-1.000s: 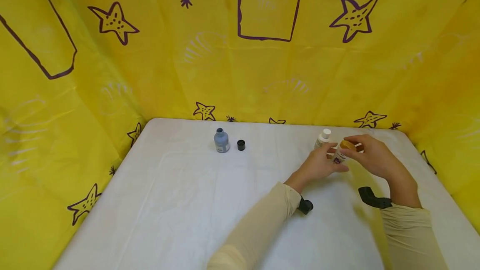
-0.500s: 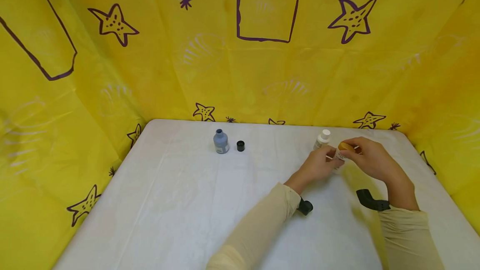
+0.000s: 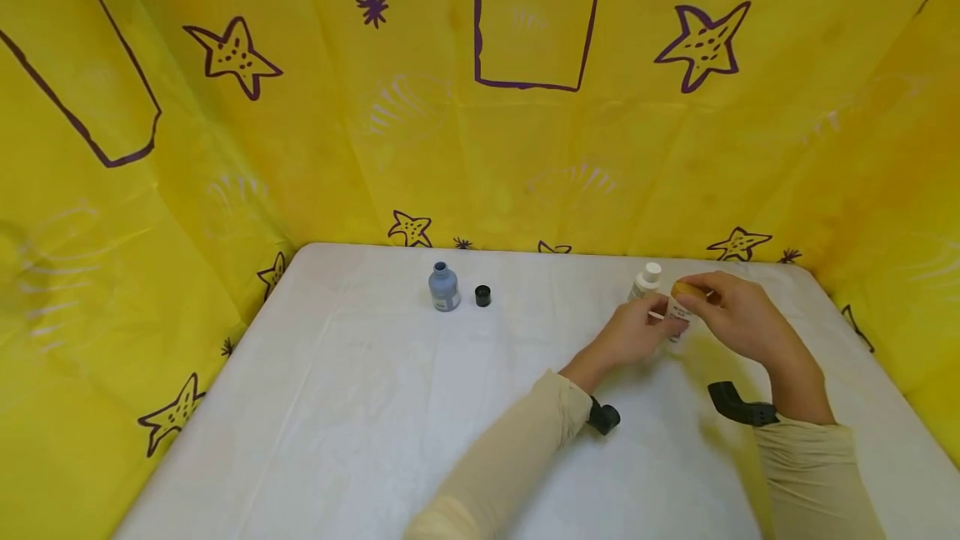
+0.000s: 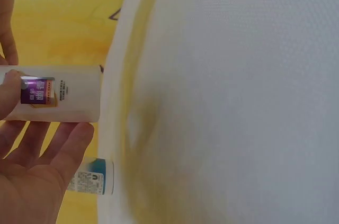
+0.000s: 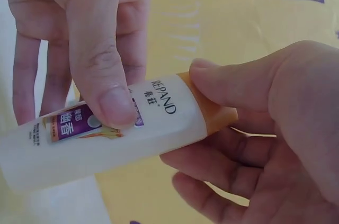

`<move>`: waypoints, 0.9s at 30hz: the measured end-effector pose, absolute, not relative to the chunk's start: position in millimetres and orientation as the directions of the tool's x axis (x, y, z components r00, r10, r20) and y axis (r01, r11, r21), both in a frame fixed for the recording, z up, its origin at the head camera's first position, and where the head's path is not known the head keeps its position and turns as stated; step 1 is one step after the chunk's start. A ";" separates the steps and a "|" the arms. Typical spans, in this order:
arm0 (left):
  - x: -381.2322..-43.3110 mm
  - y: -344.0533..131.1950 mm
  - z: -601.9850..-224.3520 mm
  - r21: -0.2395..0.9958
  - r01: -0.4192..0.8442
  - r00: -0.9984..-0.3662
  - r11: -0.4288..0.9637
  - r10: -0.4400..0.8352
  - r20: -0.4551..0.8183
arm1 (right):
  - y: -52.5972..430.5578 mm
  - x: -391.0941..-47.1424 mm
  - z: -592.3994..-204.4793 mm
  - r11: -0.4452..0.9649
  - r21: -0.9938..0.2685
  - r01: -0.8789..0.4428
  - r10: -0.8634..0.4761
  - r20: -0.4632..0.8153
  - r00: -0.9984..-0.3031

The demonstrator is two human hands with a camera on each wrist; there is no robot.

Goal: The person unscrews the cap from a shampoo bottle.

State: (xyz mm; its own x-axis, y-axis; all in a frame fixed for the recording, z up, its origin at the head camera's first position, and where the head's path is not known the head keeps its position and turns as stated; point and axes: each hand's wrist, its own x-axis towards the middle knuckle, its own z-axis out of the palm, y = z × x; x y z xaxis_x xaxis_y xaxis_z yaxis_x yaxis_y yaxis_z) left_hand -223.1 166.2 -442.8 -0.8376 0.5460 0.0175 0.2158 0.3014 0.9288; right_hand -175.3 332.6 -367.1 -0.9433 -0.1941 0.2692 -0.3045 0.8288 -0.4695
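Between my two hands is a white shampoo-style bottle [image 5: 132, 147] with a purple label and an orange cap [image 5: 214, 117]. My left hand [image 3: 633, 330] holds its body, thumb across the label and fingers behind it. On the orange cap, my right hand [image 3: 738, 315] has its thumb on one side and fingers on the other. The cap sits against the top of the bottle. In the left wrist view the bottle's base hangs over the table edge side of the picture. Just behind the left hand stands a second white bottle [image 3: 647, 280] with a white cap, its lower part hidden.
Farther left on the white-covered table [image 3: 337, 407] stands a blue-grey bottle [image 3: 444, 290] with an uncapped neck. A small black cap [image 3: 483, 297] lies beside it. Yellow patterned cloth [image 3: 420, 132] rises around the back and sides of the table.
My left thumb, spread away from the bottle a second ago, now lies on its front. The bottle and right hand have shifted slightly left. The blue-grey bottle and black cap stay put.
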 end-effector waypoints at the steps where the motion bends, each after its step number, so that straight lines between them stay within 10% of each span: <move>1: -223.4 164.6 -442.1 0.929 0.219 -0.838 0.297 0.545 0.023 | 331.0 -175.2 -366.7 0.829 -0.465 -0.311 -0.194 0.283 -0.939; 27: -235.9 83.9 -431.0 0.900 0.330 -0.808 0.285 0.578 0.114 | 260.2 -189.4 -360.0 0.723 -0.503 -0.474 -0.252 0.447 -0.859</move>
State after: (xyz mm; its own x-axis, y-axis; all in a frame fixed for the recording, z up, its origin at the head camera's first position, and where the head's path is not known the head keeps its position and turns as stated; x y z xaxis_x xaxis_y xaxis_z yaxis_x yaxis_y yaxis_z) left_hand -235.9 83.9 -431.0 -0.8082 0.5778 0.1137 0.3301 0.2846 0.9000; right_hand -189.4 260.2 -360.0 -0.8585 -0.2518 0.4467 -0.4737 0.7231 -0.5027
